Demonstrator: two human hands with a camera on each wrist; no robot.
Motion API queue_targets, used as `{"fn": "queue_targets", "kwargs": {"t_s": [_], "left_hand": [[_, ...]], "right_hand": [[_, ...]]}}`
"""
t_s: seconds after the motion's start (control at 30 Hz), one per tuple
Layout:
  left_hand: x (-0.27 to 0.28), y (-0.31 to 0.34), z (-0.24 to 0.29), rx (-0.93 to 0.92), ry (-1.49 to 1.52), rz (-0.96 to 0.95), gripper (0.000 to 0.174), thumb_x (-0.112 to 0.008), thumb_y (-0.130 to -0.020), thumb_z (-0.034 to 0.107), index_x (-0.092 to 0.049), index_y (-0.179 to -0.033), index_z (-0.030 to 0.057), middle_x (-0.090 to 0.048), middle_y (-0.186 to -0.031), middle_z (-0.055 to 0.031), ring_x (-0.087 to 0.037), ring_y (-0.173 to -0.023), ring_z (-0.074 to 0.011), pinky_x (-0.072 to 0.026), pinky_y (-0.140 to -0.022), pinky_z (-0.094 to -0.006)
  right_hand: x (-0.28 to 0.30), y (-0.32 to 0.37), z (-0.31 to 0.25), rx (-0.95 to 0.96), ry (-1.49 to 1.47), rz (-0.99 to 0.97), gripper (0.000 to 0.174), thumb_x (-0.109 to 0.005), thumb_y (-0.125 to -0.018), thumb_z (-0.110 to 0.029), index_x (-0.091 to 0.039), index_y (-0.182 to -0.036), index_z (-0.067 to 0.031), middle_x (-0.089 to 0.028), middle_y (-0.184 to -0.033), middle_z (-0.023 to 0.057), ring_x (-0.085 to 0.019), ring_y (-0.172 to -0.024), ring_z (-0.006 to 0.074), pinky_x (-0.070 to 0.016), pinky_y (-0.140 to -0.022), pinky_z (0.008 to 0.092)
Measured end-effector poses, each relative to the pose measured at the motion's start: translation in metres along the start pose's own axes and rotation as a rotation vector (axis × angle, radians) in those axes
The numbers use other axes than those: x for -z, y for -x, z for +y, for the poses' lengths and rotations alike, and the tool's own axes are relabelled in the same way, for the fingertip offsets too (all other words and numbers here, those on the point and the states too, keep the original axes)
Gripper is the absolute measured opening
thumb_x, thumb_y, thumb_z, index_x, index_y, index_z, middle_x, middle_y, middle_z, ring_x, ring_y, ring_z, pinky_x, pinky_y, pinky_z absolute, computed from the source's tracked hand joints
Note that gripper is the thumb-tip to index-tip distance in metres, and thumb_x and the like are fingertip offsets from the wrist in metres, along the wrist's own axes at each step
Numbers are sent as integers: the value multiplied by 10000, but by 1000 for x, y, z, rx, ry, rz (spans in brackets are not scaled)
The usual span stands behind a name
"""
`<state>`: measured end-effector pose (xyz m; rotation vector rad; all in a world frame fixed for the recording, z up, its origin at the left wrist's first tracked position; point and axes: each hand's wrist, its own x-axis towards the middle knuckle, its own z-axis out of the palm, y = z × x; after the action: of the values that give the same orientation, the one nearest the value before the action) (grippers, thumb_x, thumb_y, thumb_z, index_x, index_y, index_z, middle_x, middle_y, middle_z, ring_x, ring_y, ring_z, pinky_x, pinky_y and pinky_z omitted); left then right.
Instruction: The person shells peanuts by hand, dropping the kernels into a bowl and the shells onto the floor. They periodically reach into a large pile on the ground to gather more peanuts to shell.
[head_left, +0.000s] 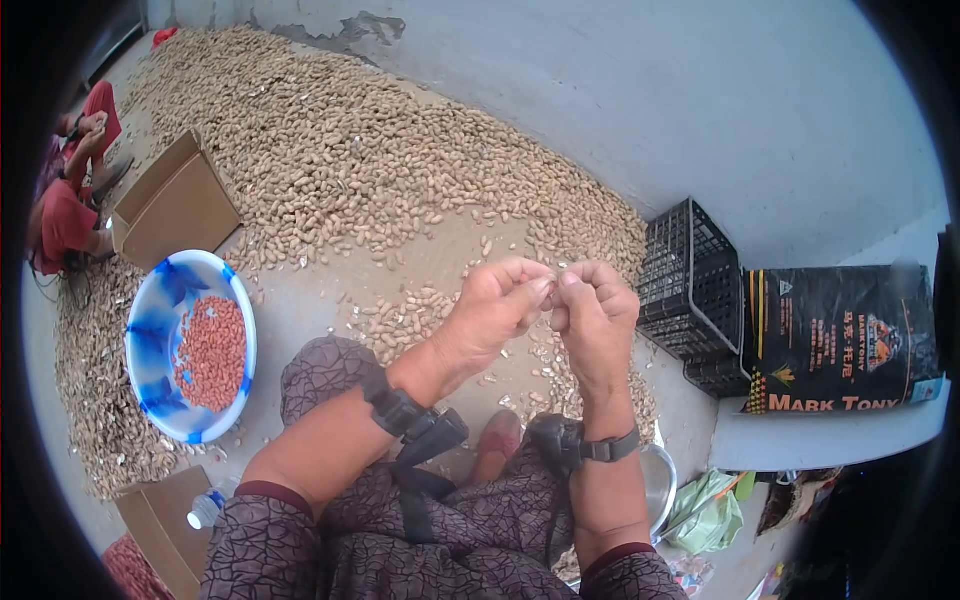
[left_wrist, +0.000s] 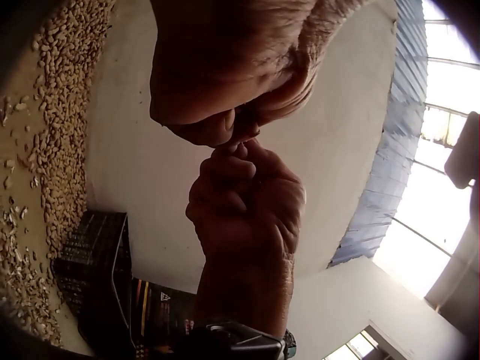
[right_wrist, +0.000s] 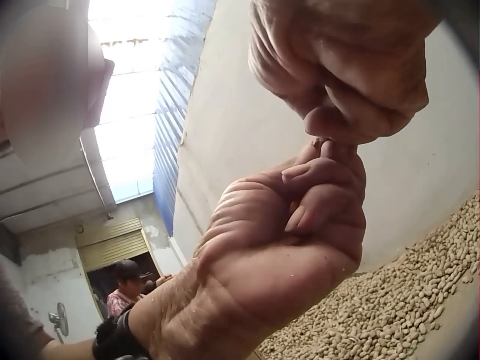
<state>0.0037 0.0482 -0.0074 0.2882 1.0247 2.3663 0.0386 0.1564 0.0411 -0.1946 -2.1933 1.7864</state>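
Both hands are raised in front of my knees with their fingertips pressed together. My left hand and my right hand pinch one small peanut pod between thumbs and forefingers; the fingers hide most of it. In the left wrist view the left hand fills the top and the right hand meets it from below. Seen from the right wrist, the right hand comes down onto the left hand. A large heap of unshelled peanuts covers the floor ahead.
A blue and white bowl of red kernels stands at my left, by a cardboard box. A black crate and a black sack stand at the right. Another person in red sits far left. A water bottle lies near my knee.
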Motion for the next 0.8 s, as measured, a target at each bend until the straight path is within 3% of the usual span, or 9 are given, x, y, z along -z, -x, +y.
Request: {"fn": "queue_targets", "kwargs": {"t_s": [0.07,0.27,0.47,0.6,0.8], "left_hand": [[-3,2,2,-10,-8,-31,163,-513,-857,135,-539,-974,24,-523,-745,18,-375,-542,-12,-280,-455,-145],[-7,4,1,-43,-3,-33,183,-511,-856,120,-536,-1000,11,-538,-757,5,-392,-543,-16,-292,-461,-144],[-5,2,-9,-37,19,-9,191,-500,-858,124,-526,-1007,8,-551,-760,-7,-414,-547,-22,-298,-450,-142],[-5,-1,-13,-40,65,8,175,-489,-860,119,-512,-994,9,-556,-766,-18,-421,-544,-25,-300,-437,-144],[-2,-4,-14,38,164,32,147,-461,-876,156,-509,-943,34,-506,-701,10,-401,-520,-29,-281,-414,-153]], "right_hand": [[5,-3,3,-148,-220,-4,90,-490,-799,-78,-520,-777,4,-556,-612,56,-444,-440,53,-344,-379,172],[8,-5,-6,-293,-328,-30,99,-471,-759,-70,-508,-802,11,-550,-605,57,-424,-400,49,-282,-309,159],[12,-6,-6,-333,-226,-54,180,-464,-751,-62,-519,-886,45,-553,-615,56,-428,-405,53,-295,-322,153],[11,-4,-8,-334,-166,-42,190,-470,-751,-62,-529,-887,58,-558,-624,54,-440,-419,53,-315,-341,156],[0,4,-1,-39,77,33,109,-521,-741,-21,-547,-828,39,-567,-623,55,-499,-475,73,-406,-423,199]]}}
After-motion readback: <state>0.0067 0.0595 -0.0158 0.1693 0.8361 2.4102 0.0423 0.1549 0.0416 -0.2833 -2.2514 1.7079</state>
